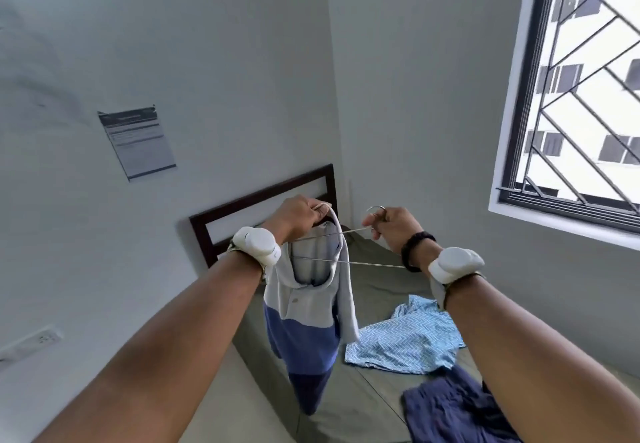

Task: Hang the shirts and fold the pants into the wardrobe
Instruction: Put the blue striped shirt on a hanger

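Threading thin wire hanger; soft colour-blocked polo

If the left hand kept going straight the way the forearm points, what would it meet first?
Probably the dark headboard beyond the left hand, then the wall; depth is hard to judge. The hand grips the polo shirt collar.
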